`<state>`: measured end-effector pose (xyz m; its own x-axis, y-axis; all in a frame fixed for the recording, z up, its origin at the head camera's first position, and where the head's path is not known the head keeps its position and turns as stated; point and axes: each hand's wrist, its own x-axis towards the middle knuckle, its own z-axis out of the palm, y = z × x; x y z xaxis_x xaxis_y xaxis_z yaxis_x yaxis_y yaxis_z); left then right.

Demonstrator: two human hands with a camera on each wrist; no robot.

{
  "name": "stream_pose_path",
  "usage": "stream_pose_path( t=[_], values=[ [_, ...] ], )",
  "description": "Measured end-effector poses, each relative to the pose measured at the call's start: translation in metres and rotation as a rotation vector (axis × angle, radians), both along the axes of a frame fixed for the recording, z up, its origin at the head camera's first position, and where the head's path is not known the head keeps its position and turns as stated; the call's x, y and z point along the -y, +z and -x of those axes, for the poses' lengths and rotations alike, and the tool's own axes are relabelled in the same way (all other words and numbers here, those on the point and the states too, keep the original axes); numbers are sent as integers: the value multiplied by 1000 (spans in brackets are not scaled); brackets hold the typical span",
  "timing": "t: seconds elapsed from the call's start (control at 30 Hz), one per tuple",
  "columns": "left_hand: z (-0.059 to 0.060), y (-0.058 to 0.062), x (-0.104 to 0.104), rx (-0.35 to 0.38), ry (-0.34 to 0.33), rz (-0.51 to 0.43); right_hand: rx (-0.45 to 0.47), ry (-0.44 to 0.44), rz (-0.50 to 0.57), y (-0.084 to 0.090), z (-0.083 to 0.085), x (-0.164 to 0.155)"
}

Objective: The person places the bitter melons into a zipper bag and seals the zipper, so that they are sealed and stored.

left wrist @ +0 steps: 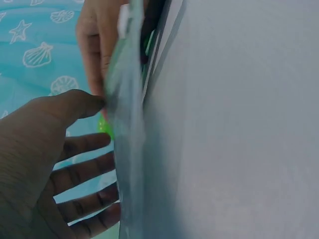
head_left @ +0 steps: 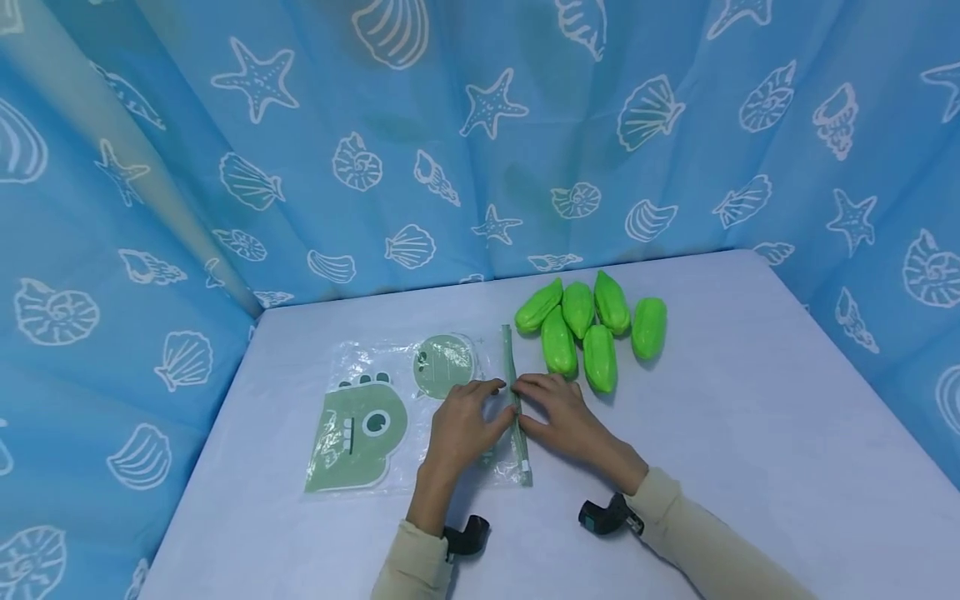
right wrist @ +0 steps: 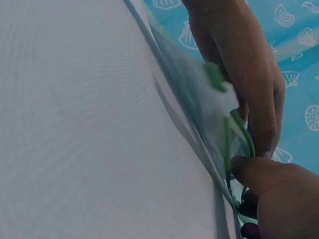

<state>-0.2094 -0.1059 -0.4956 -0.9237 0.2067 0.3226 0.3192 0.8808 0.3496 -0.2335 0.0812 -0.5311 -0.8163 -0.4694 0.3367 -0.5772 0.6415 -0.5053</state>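
A clear zip bag (head_left: pixel 365 483) printed with green cartoon creatures lies flat on the white table. Its green zip strip (head_left: pixel 507 346) runs along the right edge, with a small white slider (head_left: pixel 526 466) at the near end. My left hand (head_left: pixel 459 427) holds the bag by this edge, thumb and index finger at the strip, the other fingers spread (left wrist: pixel 84 172). From the opposite side my right hand (head_left: pixel 566 421) pinches the strip. In the right wrist view its thumb (right wrist: pixel 249 167) presses on the green edge, where two green lines (right wrist: pixel 228 144) stand apart. Film partly hides the left fingertips.
Several bright green, ridged, elongated objects (head_left: pixel 600 358) lie together just beyond my right hand. One of them (head_left: pixel 648 327) sits a little apart to the right. A blue curtain (head_left: pixel 442 125) with white shells and starfish hangs behind the table (head_left: pixel 750 467).
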Motion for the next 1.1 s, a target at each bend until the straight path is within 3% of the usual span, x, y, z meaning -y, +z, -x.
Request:
stream_pose_path(
  t=[0.27, 0.53, 0.8, 0.9, 1.1],
  values=[
    [10, 5, -8, 45, 17, 10, 34, 6, 101, 2, 4, -6],
    [18, 14, -15, 147, 46, 61, 19, 35, 63, -2, 2, -5],
    [18, 14, -12, 227, 69, -67, -28, 45, -12, 0, -3, -2],
    [18, 19, -10, 230, 64, -99, -32, 58, -11, 2, -3, -2],
    [13, 34, -5, 168, 65, -125, -64, 66, -19, 2, -5, -3]
  ],
)
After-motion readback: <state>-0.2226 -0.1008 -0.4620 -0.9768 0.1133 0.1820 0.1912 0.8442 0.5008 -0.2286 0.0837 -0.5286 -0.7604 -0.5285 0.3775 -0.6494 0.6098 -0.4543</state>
